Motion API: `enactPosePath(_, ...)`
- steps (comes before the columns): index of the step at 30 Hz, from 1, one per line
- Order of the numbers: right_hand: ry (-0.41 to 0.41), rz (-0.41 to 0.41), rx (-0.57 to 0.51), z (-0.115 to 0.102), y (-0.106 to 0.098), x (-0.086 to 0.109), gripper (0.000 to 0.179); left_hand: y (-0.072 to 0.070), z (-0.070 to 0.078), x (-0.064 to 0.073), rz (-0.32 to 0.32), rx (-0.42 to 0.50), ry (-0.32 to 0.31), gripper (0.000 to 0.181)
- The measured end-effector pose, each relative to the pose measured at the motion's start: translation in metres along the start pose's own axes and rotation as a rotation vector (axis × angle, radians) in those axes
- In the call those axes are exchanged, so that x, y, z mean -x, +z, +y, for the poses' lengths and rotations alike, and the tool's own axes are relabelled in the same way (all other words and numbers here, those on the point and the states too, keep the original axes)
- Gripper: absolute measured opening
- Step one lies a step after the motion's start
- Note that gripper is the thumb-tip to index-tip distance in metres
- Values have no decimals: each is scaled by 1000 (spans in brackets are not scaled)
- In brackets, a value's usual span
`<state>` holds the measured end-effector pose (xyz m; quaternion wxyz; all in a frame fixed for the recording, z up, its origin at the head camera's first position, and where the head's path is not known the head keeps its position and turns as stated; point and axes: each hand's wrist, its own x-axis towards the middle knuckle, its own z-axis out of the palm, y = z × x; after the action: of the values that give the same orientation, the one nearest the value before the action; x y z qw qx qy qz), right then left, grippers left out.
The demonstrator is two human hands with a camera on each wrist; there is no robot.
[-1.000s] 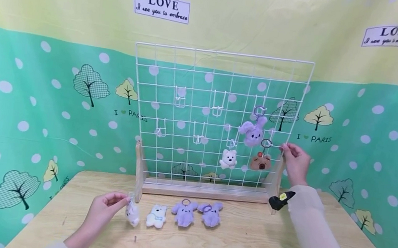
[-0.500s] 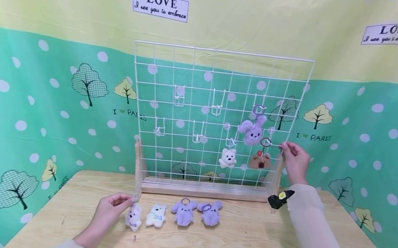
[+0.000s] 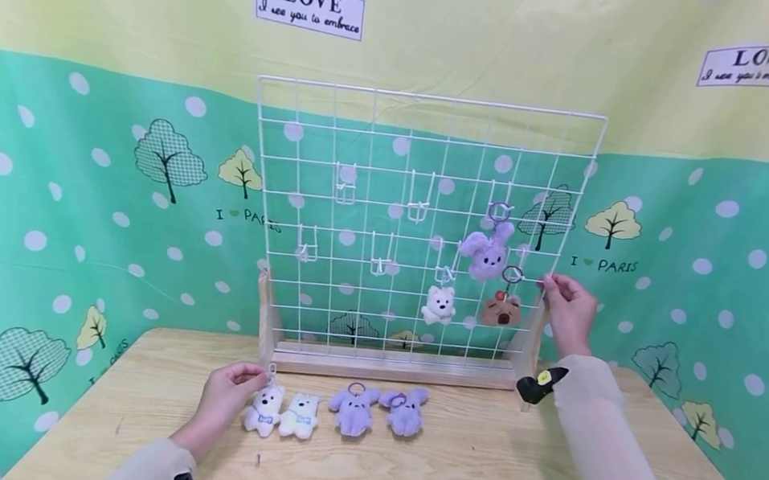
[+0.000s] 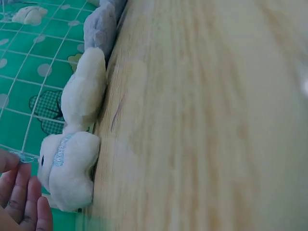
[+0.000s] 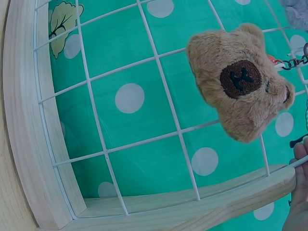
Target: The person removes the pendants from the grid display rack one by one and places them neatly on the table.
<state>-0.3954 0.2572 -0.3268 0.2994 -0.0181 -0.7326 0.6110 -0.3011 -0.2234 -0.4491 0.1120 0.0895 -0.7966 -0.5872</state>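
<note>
My left hand (image 3: 227, 398) pinches the ring at the head of a white plush bear keychain (image 3: 263, 414), whose blue patch faces up. In the left wrist view this bear (image 4: 72, 171) stands at the tabletop, beside a second white plush bear (image 3: 299, 417). Two purple plush rabbit keychains (image 3: 353, 413) lie further right in the same row. My right hand (image 3: 570, 315) grips the right edge of the white wire grid rack (image 3: 432, 98), just above its wooden side post. Close to that hand hangs a brown plush animal-head keychain (image 5: 231, 79) with a dark muzzle.
A purple rabbit (image 3: 486, 257) and a small white bear (image 3: 439, 306) also hang on the rack. Several bare hooks (image 3: 344, 192) are on its left and middle. The rack's wooden base (image 3: 396, 370) stands at the table's back, before a green dotted curtain (image 3: 46, 260).
The left hand has moved right and slightly away from me, bringing the white bear round to face up beside the second bear. The right hand keeps its hold on the rack.
</note>
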Motion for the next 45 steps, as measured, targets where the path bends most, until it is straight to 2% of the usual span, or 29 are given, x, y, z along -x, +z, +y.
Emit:
enactPosePath(4, 7, -10, -12, -1, -1, 0, 39, 2, -3, -5, -6, -10, -21, 22)
enactPosePath(9, 9, -12, -21, -2, -1, 0, 39, 3, -7, -10, -11, 0, -15, 22)
enactPosePath(20, 22, -15, -11, 1, 0, 0, 41, 3, -16, -10, 15, -8, -26, 23)
enactPosePath(28, 10, -1, -13, 1, 0, -1, 39, 7, -17, -16, 9, -60, -59, 20)
enactPosePath(31, 9, -2, -10, 0, 1, -1, 39, 8, -13, -17, 10, -72, -69, 18)
enactPosePath(36, 10, -14, -4, 0, 1, -1, 40, 11, -1, -15, -3, -55, -33, 17)
enactPosePath(45, 18, -11, -31, 0, -1, -2, 40, 29, 44, -3, -75, -2, 67, 22)
